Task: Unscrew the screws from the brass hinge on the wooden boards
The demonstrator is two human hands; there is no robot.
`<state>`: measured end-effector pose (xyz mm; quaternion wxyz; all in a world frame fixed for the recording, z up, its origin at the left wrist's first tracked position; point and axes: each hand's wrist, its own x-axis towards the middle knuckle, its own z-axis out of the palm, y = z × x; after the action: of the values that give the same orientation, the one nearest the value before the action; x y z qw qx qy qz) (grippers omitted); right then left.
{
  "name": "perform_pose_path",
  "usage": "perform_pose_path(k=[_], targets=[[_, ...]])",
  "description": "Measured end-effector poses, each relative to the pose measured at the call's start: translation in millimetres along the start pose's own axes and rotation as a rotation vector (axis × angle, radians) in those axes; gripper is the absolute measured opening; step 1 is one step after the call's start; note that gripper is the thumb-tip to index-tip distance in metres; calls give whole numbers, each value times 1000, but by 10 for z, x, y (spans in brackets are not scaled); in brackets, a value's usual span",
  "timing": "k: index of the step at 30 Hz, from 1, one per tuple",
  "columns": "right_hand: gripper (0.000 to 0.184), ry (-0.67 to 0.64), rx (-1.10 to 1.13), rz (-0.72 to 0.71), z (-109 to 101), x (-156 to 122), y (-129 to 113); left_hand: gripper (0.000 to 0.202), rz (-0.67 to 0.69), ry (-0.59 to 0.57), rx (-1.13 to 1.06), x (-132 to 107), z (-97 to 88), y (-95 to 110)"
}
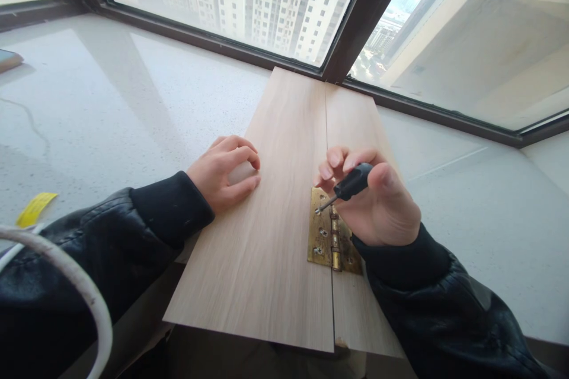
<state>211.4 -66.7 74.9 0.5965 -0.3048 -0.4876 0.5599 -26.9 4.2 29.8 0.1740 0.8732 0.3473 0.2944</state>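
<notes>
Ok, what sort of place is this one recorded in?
Likely a high-rise flat's window sill: a pale speckled stone ledge, dark-framed windows facing tall apartment towers, light wooden boards with a brass hinge, and the right hand holding a black-handled screwdriver.

A right hand [377, 204] sets a black-handled screwdriver [344, 189] to a brass hinge [320, 237] joining two wooden boards [267, 231], left hand [224, 172] steadying the wood

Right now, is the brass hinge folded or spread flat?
Spread flat: the hinge lies across both boards, knuckle over their seam.
</notes>
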Motion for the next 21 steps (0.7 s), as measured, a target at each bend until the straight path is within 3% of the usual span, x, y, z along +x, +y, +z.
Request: perform_pose_path(k=[5,10,15,21], targets=[[25,-34,-48,-49,0,12,57,14,-5,2,1,-1,11,-2],[42,-226,99,132,59,16,-21,15,-3,21,-10,-4,20,-3],[32,-160,104,125,23,5,-52,15,7,18,-3,-1,8,0],[24,22,-82,-1,-49,-1,25,15,-7,10,-7,0,6,6]])
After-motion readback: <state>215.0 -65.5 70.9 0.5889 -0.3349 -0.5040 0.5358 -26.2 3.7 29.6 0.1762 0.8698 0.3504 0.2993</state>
